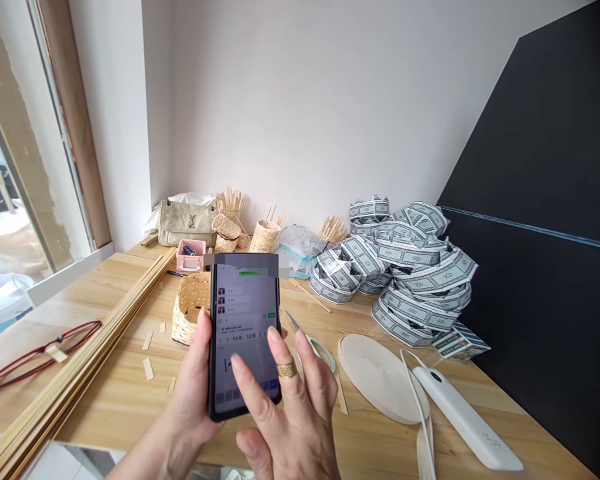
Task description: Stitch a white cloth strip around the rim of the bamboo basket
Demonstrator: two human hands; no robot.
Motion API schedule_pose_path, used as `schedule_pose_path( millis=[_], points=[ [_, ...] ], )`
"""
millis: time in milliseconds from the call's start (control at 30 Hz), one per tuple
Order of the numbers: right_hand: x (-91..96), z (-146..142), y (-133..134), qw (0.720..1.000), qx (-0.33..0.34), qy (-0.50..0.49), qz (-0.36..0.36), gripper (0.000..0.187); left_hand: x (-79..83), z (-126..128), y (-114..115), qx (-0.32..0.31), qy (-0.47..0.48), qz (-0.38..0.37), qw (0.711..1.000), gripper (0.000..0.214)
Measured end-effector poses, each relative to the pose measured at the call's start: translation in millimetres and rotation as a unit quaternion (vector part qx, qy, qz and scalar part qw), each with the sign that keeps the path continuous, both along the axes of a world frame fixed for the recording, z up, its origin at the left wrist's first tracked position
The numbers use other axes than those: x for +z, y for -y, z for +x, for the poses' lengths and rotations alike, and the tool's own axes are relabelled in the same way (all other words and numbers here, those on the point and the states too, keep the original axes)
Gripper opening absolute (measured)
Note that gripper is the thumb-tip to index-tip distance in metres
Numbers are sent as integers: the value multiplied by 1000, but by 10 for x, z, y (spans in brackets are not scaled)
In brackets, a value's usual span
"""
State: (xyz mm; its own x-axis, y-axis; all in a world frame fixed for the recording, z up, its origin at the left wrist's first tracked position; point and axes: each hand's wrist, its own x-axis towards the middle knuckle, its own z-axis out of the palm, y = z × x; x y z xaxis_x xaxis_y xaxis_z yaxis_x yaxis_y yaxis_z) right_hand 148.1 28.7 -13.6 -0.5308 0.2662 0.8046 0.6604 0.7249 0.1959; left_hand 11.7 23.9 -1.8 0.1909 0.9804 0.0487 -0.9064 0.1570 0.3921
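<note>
Smartphone held above a wooden table in the person's left hand, with thumb and fingers clamped along its sides. The right hand, fingers spread apart and one wearing a gold ring, has its index fingertip at the lower screen. Just behind the phone stands a woven basket. Scissors, a flat pale coil and a white device lie to the right; long wooden strips and red-framed glasses left. Farther back sit a handbag and piled patterned bands.
</note>
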Motion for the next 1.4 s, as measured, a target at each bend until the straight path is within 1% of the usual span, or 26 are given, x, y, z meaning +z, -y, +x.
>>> schedule_pose_path(
  millis=[100,200,300,400,500,633,767,867,933,1000,1133,1233,1400],
  points=[
    [-24,-48,18,1000,12,-14,7,50,15,-4,0,6,4,11,1000,36],
    [-82,-136,36,997,22,-74,1,49,24,-2,11,4,6,10,1000,38],
    [-162,-229,53,991,28,-130,-6,48,34,-8,24,1,-1,9,1000,44],
    [-199,-280,67,989,35,-143,7,49,42,-22,27,-12,-4,13,1000,52],
    [-160,-254,69,990,34,-134,2,50,40,-32,32,-31,-4,25,999,53],
    [-81,-133,63,998,29,-58,2,49,34,-42,48,-43,-6,33,998,54],
    [-43,-39,63,1000,18,-25,6,48,35,-56,52,-43,-9,23,999,60],
    [-17,-26,67,1000,9,-10,0,48,27,-60,47,-36,-6,10,999,61],
    [-1,-35,75,1000,10,-15,-2,48,17,-59,43,-33,-8,8,999,60],
    [5,-45,88,999,13,-43,2,48,12,-57,41,-27,-12,12,999,56],
    [-23,-40,98,992,-5,-113,46,48,28,-55,45,-15,-17,33,999,52],
    [-63,-27,75,992,-19,-117,53,49,41,-60,49,-13,-13,39,999,56],
    [-90,-21,31,991,-12,-118,69,48,27,-66,36,-12,-22,23,999,58]
  ],
)
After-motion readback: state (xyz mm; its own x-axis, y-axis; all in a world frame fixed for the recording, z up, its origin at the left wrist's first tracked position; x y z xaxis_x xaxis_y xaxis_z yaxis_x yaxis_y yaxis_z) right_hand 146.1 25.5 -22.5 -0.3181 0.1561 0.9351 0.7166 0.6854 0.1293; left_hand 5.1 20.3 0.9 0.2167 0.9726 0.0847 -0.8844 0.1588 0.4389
